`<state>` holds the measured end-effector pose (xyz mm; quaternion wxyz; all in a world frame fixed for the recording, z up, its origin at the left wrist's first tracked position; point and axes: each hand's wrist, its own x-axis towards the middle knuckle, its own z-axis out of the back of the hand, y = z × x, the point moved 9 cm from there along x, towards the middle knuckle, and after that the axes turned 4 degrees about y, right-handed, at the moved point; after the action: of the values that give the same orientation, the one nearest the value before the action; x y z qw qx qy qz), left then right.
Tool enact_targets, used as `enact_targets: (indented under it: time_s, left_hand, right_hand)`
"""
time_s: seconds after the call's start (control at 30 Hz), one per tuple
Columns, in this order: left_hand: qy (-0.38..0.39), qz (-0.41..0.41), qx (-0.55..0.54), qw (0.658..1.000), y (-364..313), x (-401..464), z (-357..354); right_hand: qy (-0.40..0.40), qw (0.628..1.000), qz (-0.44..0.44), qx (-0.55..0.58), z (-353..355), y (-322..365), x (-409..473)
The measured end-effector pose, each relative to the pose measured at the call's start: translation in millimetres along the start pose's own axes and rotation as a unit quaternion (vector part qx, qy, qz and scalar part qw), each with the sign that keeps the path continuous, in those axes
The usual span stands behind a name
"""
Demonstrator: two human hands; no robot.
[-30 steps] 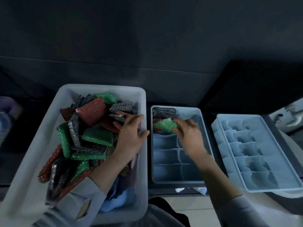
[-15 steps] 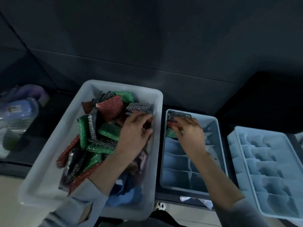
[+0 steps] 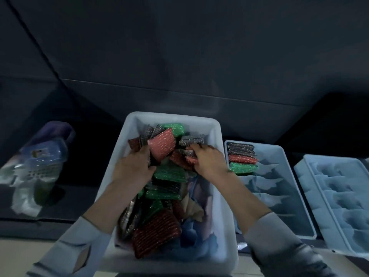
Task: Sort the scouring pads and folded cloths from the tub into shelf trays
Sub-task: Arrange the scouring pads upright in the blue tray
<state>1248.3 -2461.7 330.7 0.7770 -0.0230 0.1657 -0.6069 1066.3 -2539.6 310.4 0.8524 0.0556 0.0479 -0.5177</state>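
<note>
While both hands dig in the tub (image 3: 216,196), the left hand (image 3: 133,168) lies flat and loose on the pads, the right hand (image 3: 209,160) pinches a grey scouring pad (image 3: 191,139); next, I'd guess, it goes to the tray (image 3: 279,196) at centre right.

A blurred blue plastic container (image 3: 43,156) lies left, on the dark shelf (image 3: 79,176).

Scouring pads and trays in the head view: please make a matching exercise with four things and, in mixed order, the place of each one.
Things:
1. green pad
2. left hand
3. far-right tray
4. blue cloth

Places:
A. near end of the tub
B. top compartment of the middle tray
C. on the pads at the tub's left side
D. rightmost, no pads visible inside

Pairs: 1-B, 2-C, 3-D, 4-A
</note>
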Motion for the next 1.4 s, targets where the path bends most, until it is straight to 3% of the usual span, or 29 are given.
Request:
enact_targets:
  time_s: [0.13,0.23,0.33,0.43,0.5,0.57,0.63,0.67,0.73,0.83,0.9,0.97,1.07,1.1,1.13,1.17,1.23,1.3,1.33,1.4]
  left_hand:
    - [-0.088,-0.04,-0.049,0.994,-7,-8,36]
    - [-0.199,-0.09,-0.128,0.967,-19,-21,74]
    - [-0.197,-0.1,-0.244,0.944,-28,-20,81]
    - [-0.143,-0.114,-0.342,0.922,-45,-10,63]
    - [-0.062,-0.115,-0.441,0.888,-63,-8,44]
    - [0.067,-0.081,-0.572,0.813,-84,-13,21]
    - [0.14,-0.058,-0.643,0.75,-96,-19,5]
    - [0.153,-0.063,-0.646,0.745,-100,-21,2]
    - [0.183,-0.062,-0.61,0.769,-102,-22,-9]
    - [0.168,-0.051,-0.579,0.796,-108,-24,-19]
    - [0.133,-0.063,-0.581,0.8,-117,-24,-14]
    - [0.101,-0.094,-0.584,0.8,-132,-24,-9]
    - [0.064,-0.06,-0.604,0.792,-140,-20,-10]
    - [0.055,-0.049,-0.619,0.782,-139,-17,-13]
    - [0.049,-0.042,-0.629,0.775,-139,-14,-15]
    - [0.039,-0.029,-0.632,0.773,-137,-13,-16]
    - [0.025,-0.022,-0.636,0.771,-135,-13,-12]
    - [0.013,-0.028,-0.629,0.777,-133,-13,-13]
    - [0.01,-0.027,-0.622,0.782,-131,-11,-18]
    - [0.005,-0.029,-0.607,0.794,-129,-6,-27]
  right_hand:
    - [-0.079,0.989,-0.032,0.124,29,-14,-20]
    - [-0.13,0.944,-0.074,0.296,51,-39,-44]
    - [-0.143,0.811,-0.067,0.563,59,-58,-62]
    - [-0.123,0.682,-0.062,0.718,60,-66,-74]
    - [-0.084,0.624,-0.034,0.776,61,-59,-78]
    - [-0.056,0.611,-0.015,0.79,59,-51,-81]
    - [-0.061,0.633,-0.012,0.772,55,-51,-84]
    - [-0.064,0.651,-0.008,0.757,53,-52,-87]
    - [-0.071,0.678,-0.016,0.732,49,-55,-93]
    - [-0.124,0.693,-0.126,0.699,39,-76,-105]
    - [-0.099,0.672,-0.206,0.705,23,-84,-113]
    - [-0.047,0.625,-0.217,0.749,10,-84,-117]
    - [-0.111,0.532,-0.2,0.815,11,-120,-125]
    - [-0.145,0.522,-0.197,0.817,12,-137,-130]
    - [-0.176,0.55,-0.206,0.79,13,-158,-137]
    - [-0.197,0.606,-0.224,0.738,13,-178,-143]
    - [-0.203,0.763,-0.253,0.559,14,-206,-149]
    - [-0.156,0.897,-0.199,0.361,9,-203,-137]
    - [-0.124,0.938,-0.157,0.284,4,-192,-128]
    - [-0.075,0.973,-0.093,0.197,-12,-170,-114]
